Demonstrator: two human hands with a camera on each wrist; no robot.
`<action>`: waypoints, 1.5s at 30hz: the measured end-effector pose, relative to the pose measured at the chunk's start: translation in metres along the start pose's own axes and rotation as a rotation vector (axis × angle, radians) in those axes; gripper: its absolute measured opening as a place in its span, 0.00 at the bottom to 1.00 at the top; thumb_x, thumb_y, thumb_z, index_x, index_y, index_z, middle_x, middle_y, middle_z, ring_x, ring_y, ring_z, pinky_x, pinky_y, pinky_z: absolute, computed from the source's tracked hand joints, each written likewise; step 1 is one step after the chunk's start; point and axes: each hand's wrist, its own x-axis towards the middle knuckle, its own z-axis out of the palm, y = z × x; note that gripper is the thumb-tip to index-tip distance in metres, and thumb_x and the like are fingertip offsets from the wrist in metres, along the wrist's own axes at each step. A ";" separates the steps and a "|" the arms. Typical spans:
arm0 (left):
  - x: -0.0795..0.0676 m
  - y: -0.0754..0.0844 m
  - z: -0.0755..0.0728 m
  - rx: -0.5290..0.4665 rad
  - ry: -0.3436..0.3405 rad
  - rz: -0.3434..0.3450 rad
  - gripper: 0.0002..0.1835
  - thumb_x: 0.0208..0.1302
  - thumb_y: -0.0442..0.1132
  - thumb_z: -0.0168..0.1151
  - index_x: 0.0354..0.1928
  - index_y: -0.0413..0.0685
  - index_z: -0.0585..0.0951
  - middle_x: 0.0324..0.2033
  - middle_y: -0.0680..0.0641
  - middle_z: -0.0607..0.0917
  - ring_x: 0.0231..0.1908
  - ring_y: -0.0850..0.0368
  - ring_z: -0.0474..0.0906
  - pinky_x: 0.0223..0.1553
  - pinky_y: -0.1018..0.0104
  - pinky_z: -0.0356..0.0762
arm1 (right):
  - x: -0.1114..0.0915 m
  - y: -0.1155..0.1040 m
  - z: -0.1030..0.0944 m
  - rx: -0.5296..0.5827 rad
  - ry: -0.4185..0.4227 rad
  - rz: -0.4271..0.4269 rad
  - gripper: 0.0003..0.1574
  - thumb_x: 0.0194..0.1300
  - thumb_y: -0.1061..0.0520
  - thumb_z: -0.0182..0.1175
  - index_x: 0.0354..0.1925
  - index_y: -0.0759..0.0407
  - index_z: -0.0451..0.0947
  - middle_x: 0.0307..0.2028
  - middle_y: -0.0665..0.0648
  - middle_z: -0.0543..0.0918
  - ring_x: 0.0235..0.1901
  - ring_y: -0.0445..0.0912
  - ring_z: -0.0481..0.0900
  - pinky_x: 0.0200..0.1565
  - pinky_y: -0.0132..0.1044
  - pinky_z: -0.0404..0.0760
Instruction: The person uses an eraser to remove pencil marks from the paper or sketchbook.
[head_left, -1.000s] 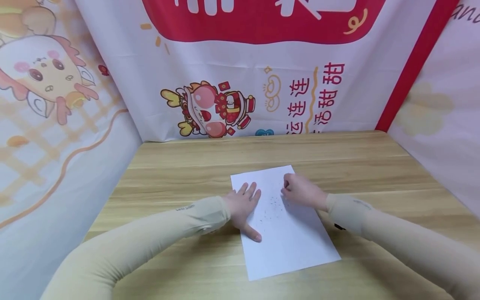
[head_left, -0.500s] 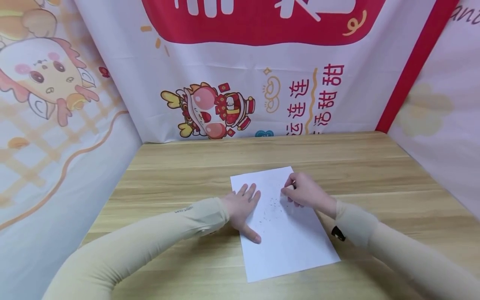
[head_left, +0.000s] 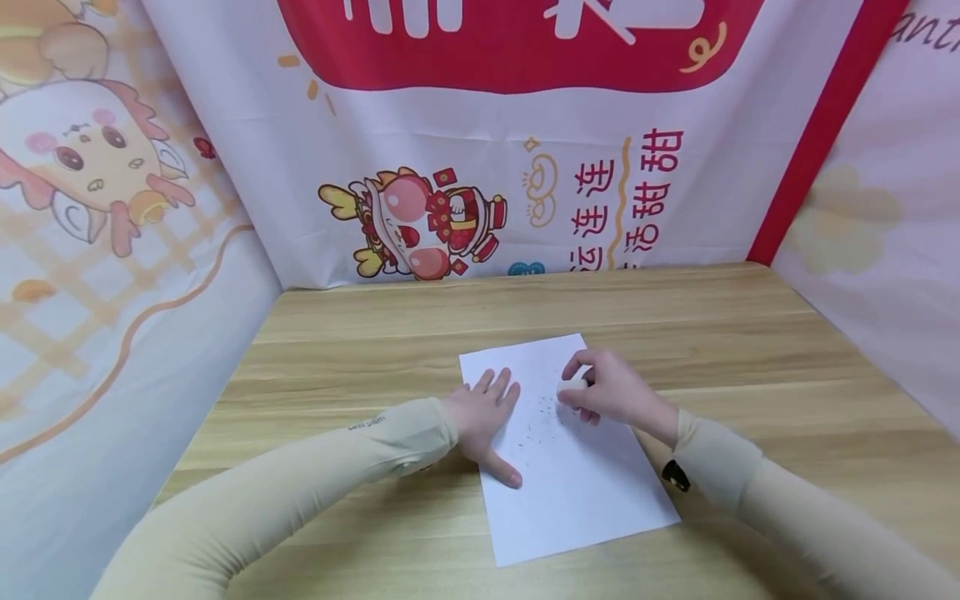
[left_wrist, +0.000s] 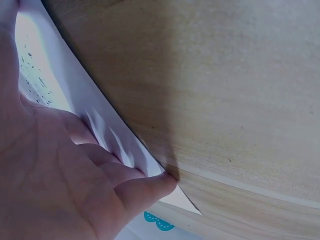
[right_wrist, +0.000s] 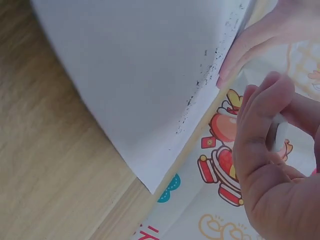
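Note:
A white sheet of paper point(head_left: 585, 492) lies on the wooden table, with dark eraser crumbs point(head_left: 547, 410) scattered over its middle. My left hand point(head_left: 482, 419) rests on the sheet's left side, palm down and fingers spread. Between the thumb and curled fingers of my right hand point(head_left: 618, 389) is a small white eraser point(head_left: 572, 386), held over the right part of the sheet beside the crumbs. In the right wrist view the eraser point(right_wrist: 276, 134) shows a greyed face, partly covered by the fingers.
The wooden table point(head_left: 360, 333) extends around the sheet on all sides. A printed cloth point(head_left: 487, 125) hangs at its back edge, and more cloths stand at the left and right. A dark item point(head_left: 676, 475) sits at the right sleeve's cuff.
My right hand has come slightly nearer and turned, so the eraser now shows between its fingers. My left hand has stayed in place on the paper.

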 end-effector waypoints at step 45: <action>0.003 0.002 0.000 -0.003 -0.016 -0.012 0.73 0.41 0.83 0.57 0.78 0.43 0.43 0.76 0.38 0.38 0.74 0.39 0.36 0.69 0.45 0.50 | -0.020 0.033 -0.040 -0.272 0.211 -0.179 0.13 0.56 0.61 0.72 0.40 0.64 0.85 0.29 0.53 0.82 0.28 0.46 0.75 0.29 0.37 0.76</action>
